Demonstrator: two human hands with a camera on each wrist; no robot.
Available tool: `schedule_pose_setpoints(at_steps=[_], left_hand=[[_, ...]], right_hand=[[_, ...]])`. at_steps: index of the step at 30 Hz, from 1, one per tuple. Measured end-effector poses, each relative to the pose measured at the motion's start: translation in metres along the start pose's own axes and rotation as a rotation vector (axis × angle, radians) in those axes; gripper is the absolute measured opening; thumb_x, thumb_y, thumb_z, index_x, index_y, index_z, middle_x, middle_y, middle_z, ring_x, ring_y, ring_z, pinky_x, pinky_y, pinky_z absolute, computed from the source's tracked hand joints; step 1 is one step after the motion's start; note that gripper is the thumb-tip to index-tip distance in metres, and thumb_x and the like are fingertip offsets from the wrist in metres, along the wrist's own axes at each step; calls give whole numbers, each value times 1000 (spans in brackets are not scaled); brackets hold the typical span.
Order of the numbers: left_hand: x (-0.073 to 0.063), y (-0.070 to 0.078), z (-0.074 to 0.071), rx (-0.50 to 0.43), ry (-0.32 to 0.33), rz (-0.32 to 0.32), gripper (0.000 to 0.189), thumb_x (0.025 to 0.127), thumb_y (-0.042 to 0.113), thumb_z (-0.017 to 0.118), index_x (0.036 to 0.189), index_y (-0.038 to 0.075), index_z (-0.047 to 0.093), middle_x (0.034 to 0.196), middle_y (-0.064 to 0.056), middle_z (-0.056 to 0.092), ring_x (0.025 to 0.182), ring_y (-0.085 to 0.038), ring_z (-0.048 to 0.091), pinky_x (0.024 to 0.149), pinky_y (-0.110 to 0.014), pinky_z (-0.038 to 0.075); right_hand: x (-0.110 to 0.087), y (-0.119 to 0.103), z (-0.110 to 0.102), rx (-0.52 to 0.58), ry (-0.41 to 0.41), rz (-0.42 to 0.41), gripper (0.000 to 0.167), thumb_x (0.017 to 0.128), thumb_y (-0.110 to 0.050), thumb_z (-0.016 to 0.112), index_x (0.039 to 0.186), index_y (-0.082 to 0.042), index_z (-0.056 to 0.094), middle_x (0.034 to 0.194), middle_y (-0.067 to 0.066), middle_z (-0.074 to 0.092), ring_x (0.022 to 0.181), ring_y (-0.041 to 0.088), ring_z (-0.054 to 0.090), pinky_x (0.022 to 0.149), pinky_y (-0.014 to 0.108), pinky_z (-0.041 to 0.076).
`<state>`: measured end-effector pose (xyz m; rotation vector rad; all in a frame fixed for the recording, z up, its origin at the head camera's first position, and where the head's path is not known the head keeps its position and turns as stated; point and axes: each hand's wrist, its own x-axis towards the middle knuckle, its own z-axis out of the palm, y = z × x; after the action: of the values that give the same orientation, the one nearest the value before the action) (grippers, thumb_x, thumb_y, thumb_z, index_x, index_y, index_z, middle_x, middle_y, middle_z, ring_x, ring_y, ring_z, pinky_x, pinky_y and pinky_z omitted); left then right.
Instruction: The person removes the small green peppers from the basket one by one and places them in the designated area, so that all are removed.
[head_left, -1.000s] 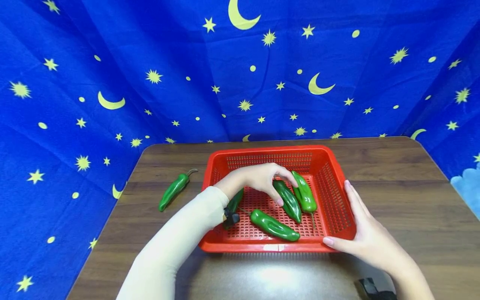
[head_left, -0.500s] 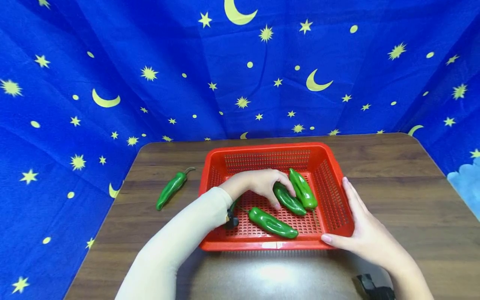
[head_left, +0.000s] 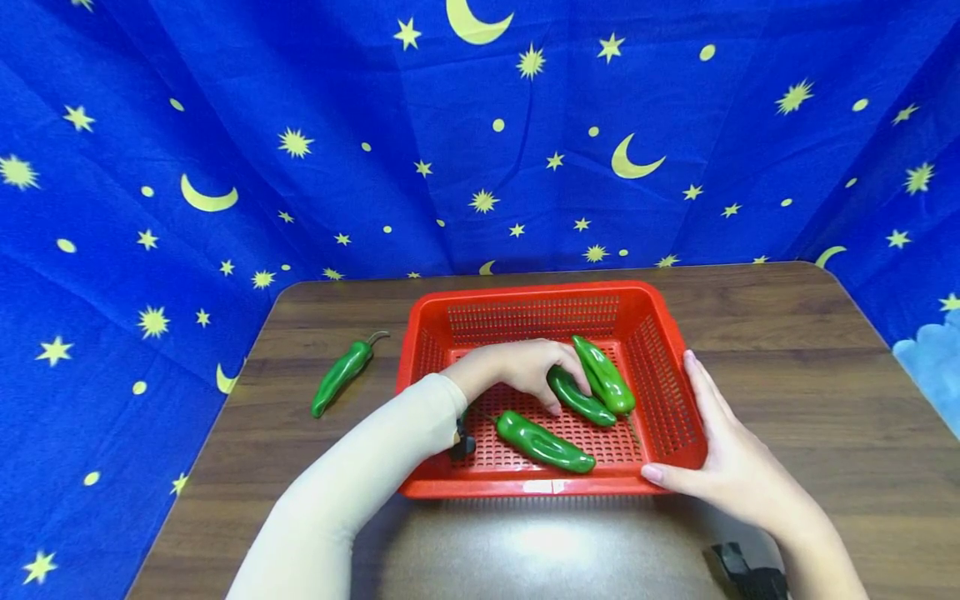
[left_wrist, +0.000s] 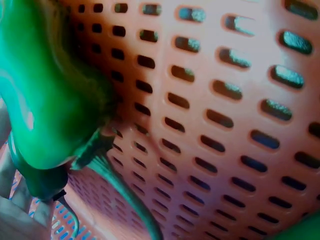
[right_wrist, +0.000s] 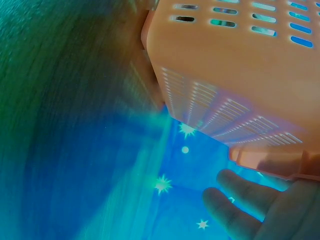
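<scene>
In the head view my left hand point(head_left: 536, 367) reaches into a red plastic basket point(head_left: 536, 487) and grips a dark green chili pepper point(head_left: 581, 400) between thumb and fingers. A lighter green pepper point(head_left: 606, 379) lies right beside it. Nearer the front of the basket is another pepper point(head_left: 546, 443), which looms large in the left wrist view, where the dark pepper point(left_wrist: 40, 177) shows behind it at my fingers. My left wrist mostly hides one more pepper. At the basket's right front corner rests my right hand point(head_left: 723, 454), fingers extended along the side and thumb at the front rim.
Left of the basket, a loose green pepper point(head_left: 342, 377) with a curved stem lies on the brown wooden table point(head_left: 810, 358). A blue star-and-moon cloth point(head_left: 420, 150) hangs along the back and sides.
The dark pepper has been turned in the left hand, its near end swinging right and away, close to the lighter pepper. The right hand has stayed at the basket corner.
</scene>
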<state>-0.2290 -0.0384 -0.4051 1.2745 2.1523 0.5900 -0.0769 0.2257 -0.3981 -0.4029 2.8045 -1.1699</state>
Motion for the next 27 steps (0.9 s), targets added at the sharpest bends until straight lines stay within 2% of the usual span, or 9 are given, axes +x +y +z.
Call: schedule_pose_setpoints(at_steps=[3,9,19,27], left_hand=[[0,0,1,-21,8,7,42,78,14,85,118,12,72,127,-4,65,127,-16,52,110,-18,34],[1,-2,3,-29,18,24,38,81,18,83,117,11,73,123,-4,66,121,-14,55,105,-16,37],[4,-2,3,-33,17,16,36,84,18,80,119,12,71,124,-4,66,119,-12,55,105,-19,39],[7,-1,5,10,16,18,34,87,18,77,120,13,70,128,-4,65,125,-15,55,109,-20,37]], right_hand=[[0,0,0,-17,7,1,133,71,-36,89,158,-33,-12,168,8,3,138,41,35,102,59,40],[0,-1,0,5,-5,6,134,72,-35,89,157,-36,-15,168,11,3,137,42,36,96,69,40],[0,0,-1,7,-9,-1,132,74,-36,87,157,-35,-16,167,14,3,134,44,40,95,70,41],[0,-1,-1,18,-14,12,134,72,-36,88,156,-36,-16,167,13,4,136,43,38,96,70,40]])
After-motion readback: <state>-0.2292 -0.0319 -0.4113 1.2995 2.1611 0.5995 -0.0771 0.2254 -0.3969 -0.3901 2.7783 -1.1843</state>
